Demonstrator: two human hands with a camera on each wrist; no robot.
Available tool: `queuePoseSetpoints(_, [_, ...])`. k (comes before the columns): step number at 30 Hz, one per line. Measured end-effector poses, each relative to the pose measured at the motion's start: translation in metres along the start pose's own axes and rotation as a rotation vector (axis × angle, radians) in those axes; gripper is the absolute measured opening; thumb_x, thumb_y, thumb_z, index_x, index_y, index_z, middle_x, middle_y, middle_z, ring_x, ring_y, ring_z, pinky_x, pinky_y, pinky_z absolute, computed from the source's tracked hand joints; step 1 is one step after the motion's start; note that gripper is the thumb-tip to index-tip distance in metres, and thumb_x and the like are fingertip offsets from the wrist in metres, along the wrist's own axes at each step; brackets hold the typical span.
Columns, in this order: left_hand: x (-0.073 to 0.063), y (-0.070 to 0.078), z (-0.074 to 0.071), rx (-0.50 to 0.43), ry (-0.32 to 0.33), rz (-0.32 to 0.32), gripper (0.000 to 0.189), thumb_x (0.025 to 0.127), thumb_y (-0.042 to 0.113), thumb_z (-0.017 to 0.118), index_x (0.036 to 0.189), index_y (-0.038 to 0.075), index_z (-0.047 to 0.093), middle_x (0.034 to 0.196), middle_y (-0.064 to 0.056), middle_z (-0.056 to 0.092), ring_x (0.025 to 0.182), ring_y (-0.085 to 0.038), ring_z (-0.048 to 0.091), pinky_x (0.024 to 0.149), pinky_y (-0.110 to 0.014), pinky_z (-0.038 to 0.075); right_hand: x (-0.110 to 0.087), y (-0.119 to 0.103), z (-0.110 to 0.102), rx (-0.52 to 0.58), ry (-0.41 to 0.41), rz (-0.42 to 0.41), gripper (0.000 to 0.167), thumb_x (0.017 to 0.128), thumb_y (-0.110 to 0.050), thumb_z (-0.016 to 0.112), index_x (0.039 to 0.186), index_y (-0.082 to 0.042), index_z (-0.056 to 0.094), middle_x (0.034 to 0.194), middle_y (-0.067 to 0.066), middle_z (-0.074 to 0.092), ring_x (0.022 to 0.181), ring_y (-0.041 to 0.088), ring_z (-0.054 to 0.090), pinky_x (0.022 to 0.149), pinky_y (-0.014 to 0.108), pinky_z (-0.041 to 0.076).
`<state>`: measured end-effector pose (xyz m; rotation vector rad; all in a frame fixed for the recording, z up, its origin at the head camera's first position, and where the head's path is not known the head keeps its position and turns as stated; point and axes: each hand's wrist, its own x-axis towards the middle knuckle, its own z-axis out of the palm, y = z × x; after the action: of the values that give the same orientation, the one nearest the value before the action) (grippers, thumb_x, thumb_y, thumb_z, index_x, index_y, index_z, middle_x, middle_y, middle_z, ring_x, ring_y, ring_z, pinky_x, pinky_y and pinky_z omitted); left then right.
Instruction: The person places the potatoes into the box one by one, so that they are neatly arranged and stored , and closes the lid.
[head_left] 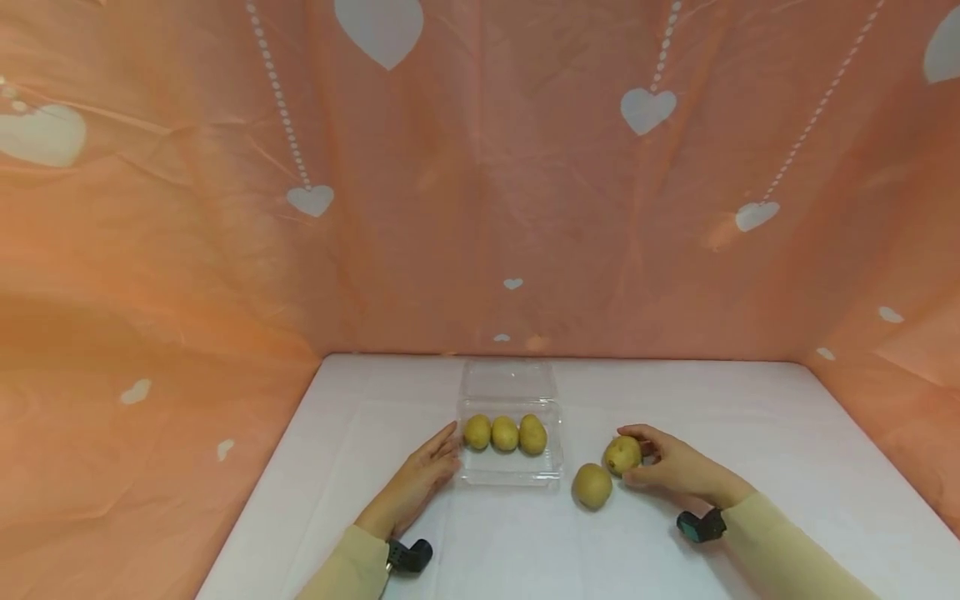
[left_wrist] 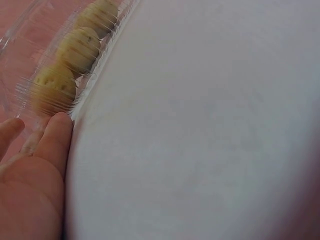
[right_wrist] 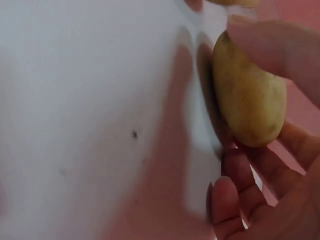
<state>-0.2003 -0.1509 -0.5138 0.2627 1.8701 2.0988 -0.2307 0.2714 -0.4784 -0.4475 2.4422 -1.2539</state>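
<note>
Our right grip (head_left: 663, 464) pinched an oval yellow-brown potato (head_left: 622, 456) between thumb and fingers, near a rounder brown-yellow potato (head_left: 592, 487) on the white counter (head_left: 517, 550); our left grip (head_left: 422, 481), fingers extended, touched a clear plastic box (head_left: 510, 477) holding three yellow potatoes (head_left: 505, 434) in a row

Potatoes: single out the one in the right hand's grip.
The loose potato farther back, right of the clear container: the right hand holds it. The other loose potato lies unheld; three potatoes sit inside the container.
</note>
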Motion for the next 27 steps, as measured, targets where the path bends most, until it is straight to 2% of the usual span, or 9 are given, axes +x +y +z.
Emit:
queuePoseSetpoints(4, [-0.001, 0.001, 0.0, 0.002, -0.001, -0.008, 0.068, 0.096, 0.012, 0.054, 0.155, 0.013, 0.02, 0.155, -0.023, 0.022, 0.144, -0.032, 0.017, 0.115, -0.047, 0.017, 0.0, -0.001, -0.005, -0.018, -0.047, -0.02, 0.075, 0.082, -0.026, 0.078, 0.145, -0.01, 0.04, 0.12, 0.011, 0.053, 0.103, 0.025, 0.05, 0.083, 0.038, 0.042])
queuePoseSetpoints(13, [-0.002, 0.002, 0.0, 0.018, -0.007, -0.016, 0.067, 0.097, 0.013, 0.054, 0.155, 0.013, 0.02, 0.155, -0.023, 0.022, 0.143, -0.033, 0.018, 0.115, -0.047, 0.018, 0.004, -0.006, -0.005, -0.076, -0.052, -0.059, 0.066, 0.079, -0.024, 0.081, 0.137, -0.011, 0.051, 0.131, 0.014, 0.05, 0.111, 0.028, 0.049, 0.094, 0.047, 0.038])
queuePoseSetpoints(20, [-0.001, 0.002, 0.001, 0.018, 0.0, -0.015, 0.067, 0.097, 0.012, 0.053, 0.155, 0.013, 0.019, 0.155, -0.022, 0.023, 0.143, -0.032, 0.018, 0.115, -0.047, 0.018, 0.009, -0.008, 0.002, -0.178, 0.05, -0.095, 0.051, 0.078, -0.032, 0.081, 0.12, -0.012, 0.059, 0.105, 0.003, 0.059, 0.092, 0.021, 0.052, 0.079, 0.031, 0.044])
queuePoseSetpoints(27, [0.0, 0.0, 0.0, 0.017, 0.0, -0.019, 0.069, 0.096, 0.013, 0.054, 0.155, 0.013, 0.019, 0.155, -0.021, 0.023, 0.144, -0.032, 0.017, 0.115, -0.048, 0.017, 0.013, -0.014, 0.008, -0.188, 0.191, -0.064, 0.046, 0.076, -0.032, 0.083, 0.112, -0.014, 0.06, 0.093, 0.002, 0.061, 0.082, 0.019, 0.056, 0.072, 0.031, 0.048])
